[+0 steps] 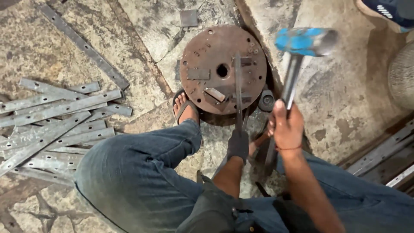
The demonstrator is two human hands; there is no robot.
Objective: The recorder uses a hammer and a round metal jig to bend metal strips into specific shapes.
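Right hand (286,129) was wrapped tight around the grey shaft of a hammer (297,60), whose blue-painted head was raised and blurred, up and to the right of the round rusty plate (207,43). Left hand (238,144), in a dark glove, was closed on the near end of a thin flat metal strip (237,86). That strip ran almost straight away from the person, its long axis pointing up the picture, lying across the plate just right of the centre hole. So the strip lay forward and a little left of the hammer hand, with the hammer head hanging well apart from it, off the plate's right edge. A sandalled foot (184,105) rested against the plate's near-left rim. A heap of similar grey strips (56,125) lay on the stone floor (345,99) far to the left
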